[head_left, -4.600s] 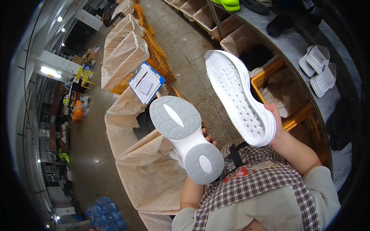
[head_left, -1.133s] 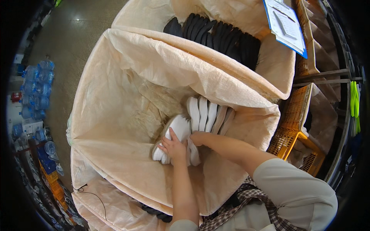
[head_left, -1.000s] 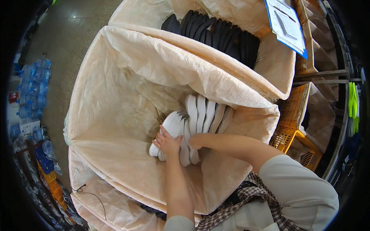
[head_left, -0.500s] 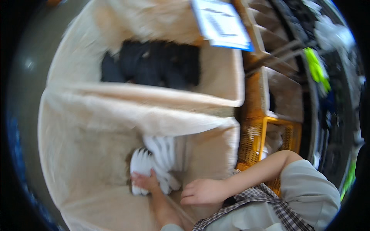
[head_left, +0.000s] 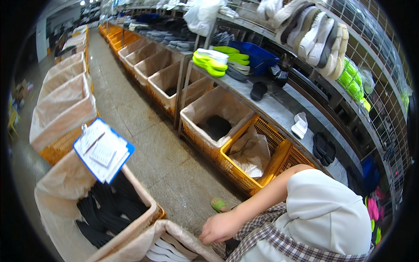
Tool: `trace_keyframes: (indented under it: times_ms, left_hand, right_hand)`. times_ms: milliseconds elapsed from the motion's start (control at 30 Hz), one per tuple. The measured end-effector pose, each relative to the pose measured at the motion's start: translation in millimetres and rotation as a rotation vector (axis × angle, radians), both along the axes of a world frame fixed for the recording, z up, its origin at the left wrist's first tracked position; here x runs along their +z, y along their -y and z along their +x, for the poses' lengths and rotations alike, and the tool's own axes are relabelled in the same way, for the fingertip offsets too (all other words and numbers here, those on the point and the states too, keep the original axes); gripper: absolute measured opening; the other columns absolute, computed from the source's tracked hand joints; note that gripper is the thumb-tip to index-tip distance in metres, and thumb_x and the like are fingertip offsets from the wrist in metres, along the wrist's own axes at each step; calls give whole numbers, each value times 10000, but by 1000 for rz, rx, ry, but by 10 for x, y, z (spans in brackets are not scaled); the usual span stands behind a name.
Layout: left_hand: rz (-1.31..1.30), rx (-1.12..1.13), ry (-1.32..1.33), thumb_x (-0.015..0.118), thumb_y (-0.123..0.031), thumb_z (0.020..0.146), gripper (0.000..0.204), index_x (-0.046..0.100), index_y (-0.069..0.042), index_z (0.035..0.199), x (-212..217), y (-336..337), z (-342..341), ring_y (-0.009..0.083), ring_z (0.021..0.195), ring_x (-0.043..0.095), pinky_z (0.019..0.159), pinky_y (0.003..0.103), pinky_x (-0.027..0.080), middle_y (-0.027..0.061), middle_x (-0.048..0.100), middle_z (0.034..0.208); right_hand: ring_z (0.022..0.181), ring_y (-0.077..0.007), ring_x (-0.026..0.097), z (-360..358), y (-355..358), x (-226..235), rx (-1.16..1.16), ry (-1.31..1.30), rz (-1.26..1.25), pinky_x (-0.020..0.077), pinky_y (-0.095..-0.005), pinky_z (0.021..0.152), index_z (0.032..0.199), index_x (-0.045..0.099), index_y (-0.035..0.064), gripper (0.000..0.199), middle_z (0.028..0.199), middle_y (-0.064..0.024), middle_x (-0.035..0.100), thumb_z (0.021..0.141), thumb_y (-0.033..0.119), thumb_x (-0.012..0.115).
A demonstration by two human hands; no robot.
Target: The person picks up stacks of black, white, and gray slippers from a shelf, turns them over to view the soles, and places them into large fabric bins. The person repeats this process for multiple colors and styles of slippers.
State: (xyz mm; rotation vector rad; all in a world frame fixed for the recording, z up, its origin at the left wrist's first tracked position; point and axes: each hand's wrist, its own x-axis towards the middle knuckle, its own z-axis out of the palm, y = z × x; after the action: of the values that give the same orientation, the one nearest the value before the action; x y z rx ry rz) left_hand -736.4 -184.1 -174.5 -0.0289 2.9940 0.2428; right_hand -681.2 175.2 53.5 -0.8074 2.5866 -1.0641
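My right hand (head_left: pixel 221 227) hangs empty with loosely curled fingers, just past the rim of a beige lined bin (head_left: pixel 174 230) at the bottom edge. Stacked white shoe soles (head_left: pixel 162 251) lie in that bin, a little to the left of and below the hand. My bare forearm runs up and right to a white sleeve (head_left: pixel 325 209) over a checked garment (head_left: pixel 262 238). My left hand is out of the picture.
A second lined bin on the left holds black soles (head_left: pixel 102 209), with a blue clipboard (head_left: pixel 104 149) on its rim. Orange crates (head_left: pixel 255 155) and lined bins stand under a long grey shelf (head_left: pixel 279 107) with green, black and white soles. A concrete aisle (head_left: pixel 131 118) runs between the bin rows.
The view has swung up from the inside of the bin to the aisle and shelves. Both hands have left the white soles; my right hand has drawn back over the rim, and the left has dropped out of view.
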Motion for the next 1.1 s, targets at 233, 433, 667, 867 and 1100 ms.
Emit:
trace_keyframes:
  times_ms: [233,433,667,867,1100]
  left_hand:
    - [421,5,-731,660,-502,810,805,384,78,1296,1604,-1102,-808,375,1067,542,918,459,452,251,523,1186]
    - [829,101,-1174,670,-429,842,724,391,73,1283,2607,-2241,-1086,360,1068,543,916,443,458,241,522,1194]
    - [532,-575,-623,659,-158,866,447,458,52,1206,2501,-4886,-1248,400,1067,509,956,492,387,226,520,1174]
    - [416,-1042,-79,654,-134,837,459,490,-20,1251,2058,-6260,-1383,431,1217,405,1021,517,330,224,454,1304]
    - [385,-1129,174,653,-100,790,504,486,-17,1259,1780,-6800,-1528,439,1172,434,995,502,368,239,452,1282]
  right_hand:
    - [866,-210,611,223,-2262,592,-1008,-393,8,512,-330,764,1027,606,59,184,924,-84,609,845,81,603]
    - [795,-100,518,1190,-5279,358,-1978,-836,-495,449,-247,734,1066,543,43,204,890,-22,567,864,25,567]
    - [906,-286,585,2570,-8271,-136,-2710,-1055,-406,458,-433,821,1320,423,30,598,941,-129,591,839,268,688]
    - [894,-308,545,2929,-9588,-37,-2708,-759,-1012,502,-390,748,1346,451,96,744,1217,-175,511,776,493,715]
    - [1187,-290,460,3046,-10069,-106,-2520,-929,-1206,420,-400,989,1309,480,22,411,1306,-167,469,938,188,544]
